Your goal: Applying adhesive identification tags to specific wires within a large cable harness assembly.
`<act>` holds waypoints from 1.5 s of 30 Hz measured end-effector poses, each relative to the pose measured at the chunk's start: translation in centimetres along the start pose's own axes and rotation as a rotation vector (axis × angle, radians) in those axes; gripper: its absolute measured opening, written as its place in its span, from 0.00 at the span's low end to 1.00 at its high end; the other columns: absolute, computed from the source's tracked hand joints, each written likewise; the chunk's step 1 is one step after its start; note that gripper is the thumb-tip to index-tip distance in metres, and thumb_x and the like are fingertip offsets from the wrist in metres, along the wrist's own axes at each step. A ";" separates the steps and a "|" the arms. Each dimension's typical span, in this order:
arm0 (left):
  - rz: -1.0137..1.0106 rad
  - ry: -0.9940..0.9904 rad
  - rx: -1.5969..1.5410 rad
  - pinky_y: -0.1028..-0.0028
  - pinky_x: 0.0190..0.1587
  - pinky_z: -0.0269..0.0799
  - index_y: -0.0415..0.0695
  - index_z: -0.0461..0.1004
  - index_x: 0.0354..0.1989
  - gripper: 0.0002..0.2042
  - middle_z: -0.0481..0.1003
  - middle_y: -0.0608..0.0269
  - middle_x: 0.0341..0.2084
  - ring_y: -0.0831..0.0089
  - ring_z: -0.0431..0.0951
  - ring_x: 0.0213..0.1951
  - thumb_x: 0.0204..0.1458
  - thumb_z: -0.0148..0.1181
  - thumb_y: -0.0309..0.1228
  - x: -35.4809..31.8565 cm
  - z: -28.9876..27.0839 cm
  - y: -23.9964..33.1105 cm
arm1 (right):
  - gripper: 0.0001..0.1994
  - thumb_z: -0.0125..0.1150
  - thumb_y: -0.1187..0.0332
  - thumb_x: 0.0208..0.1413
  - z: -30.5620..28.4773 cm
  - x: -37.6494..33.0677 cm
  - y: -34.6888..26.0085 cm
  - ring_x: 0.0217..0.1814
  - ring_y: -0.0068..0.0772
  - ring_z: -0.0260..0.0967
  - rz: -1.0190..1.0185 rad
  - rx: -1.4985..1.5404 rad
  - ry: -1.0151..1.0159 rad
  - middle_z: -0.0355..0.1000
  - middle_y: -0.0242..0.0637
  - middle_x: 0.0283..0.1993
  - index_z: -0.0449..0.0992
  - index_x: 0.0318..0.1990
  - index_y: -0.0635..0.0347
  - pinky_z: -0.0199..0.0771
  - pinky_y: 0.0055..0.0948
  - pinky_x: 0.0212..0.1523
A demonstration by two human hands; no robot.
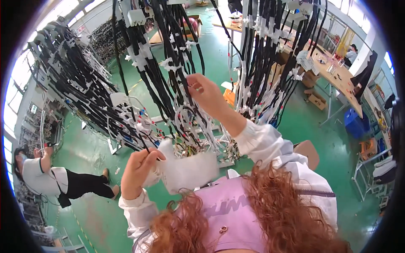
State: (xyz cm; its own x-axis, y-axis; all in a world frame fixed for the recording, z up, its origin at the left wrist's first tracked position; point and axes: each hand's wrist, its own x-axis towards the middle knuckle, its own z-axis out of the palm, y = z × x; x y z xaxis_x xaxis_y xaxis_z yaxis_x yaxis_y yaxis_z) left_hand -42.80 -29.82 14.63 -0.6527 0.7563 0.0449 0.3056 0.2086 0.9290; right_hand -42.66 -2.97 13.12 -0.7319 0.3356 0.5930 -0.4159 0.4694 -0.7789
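Black-sleeved wire harnesses (168,90) with white connectors and clips hang in front of me, their loose wire ends gathered low. Raised to the middle bundle, my right hand (206,95) has loosely curled fingers, with a gap between thumb and forefinger. Its fingertips are beside a black cable, and I see nothing clearly gripped. Lower on the left, my left hand (139,168) pinches a thin black cable (137,122) that runs down to its fingers. Beside that hand is a white, soft-looking wrap (192,170), under the wire ends and in front of my chest.
More harnesses hang at left (76,80) and right (261,63). A person (46,177) stands at the left; another (351,54) is by the long wooden table (333,69). At right are a blue bin (355,122) and a cardboard box (315,99) on the green floor.
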 end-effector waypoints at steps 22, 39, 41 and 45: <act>0.584 -0.114 -0.233 0.79 0.33 0.64 0.37 0.72 0.37 0.17 0.72 0.66 0.24 0.82 0.68 0.28 0.55 0.49 0.41 9.2 11.7 4.3 | 0.17 0.55 0.75 0.49 -7.8 -14.0 -9.0 0.22 0.41 0.67 -0.036 -0.361 -0.061 0.68 0.42 0.42 0.60 0.46 0.61 0.65 0.30 0.22; 0.725 -0.053 -0.379 0.82 0.28 0.59 0.35 0.71 0.28 0.10 0.70 0.64 0.24 0.82 0.65 0.24 0.55 0.45 0.26 10.2 12.3 1.9 | 0.12 0.60 0.72 0.50 -11.8 -8.0 -5.0 0.43 0.17 0.63 0.309 0.126 -0.400 0.68 0.27 0.37 0.68 0.42 0.60 0.62 0.21 0.44; 0.675 -0.134 -0.453 0.81 0.28 0.62 0.34 0.71 0.28 0.10 0.71 0.63 0.24 0.81 0.67 0.24 0.55 0.45 0.26 10.1 11.7 1.6 | 0.10 0.59 0.73 0.50 -11.9 -7.2 -4.9 0.39 0.16 0.63 0.290 0.199 -0.370 0.68 0.25 0.34 0.69 0.40 0.59 0.63 0.18 0.41; 0.602 -0.253 -0.464 0.79 0.28 0.67 0.33 0.71 0.28 0.10 0.72 0.59 0.26 0.78 0.71 0.25 0.54 0.46 0.27 9.8 10.2 1.2 | 0.06 0.57 0.74 0.51 -11.7 -5.3 -6.2 0.35 0.16 0.62 0.187 0.090 -0.324 0.65 0.26 0.31 0.68 0.37 0.59 0.64 0.19 0.39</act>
State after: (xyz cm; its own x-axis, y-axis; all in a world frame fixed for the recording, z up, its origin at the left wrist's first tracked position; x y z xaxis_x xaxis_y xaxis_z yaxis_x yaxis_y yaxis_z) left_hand -41.74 -15.79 12.46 -0.2730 0.7864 0.5542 0.1999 -0.5171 0.8322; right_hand -29.87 1.89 17.19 -0.9263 0.1265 0.3548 -0.2941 0.3456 -0.8911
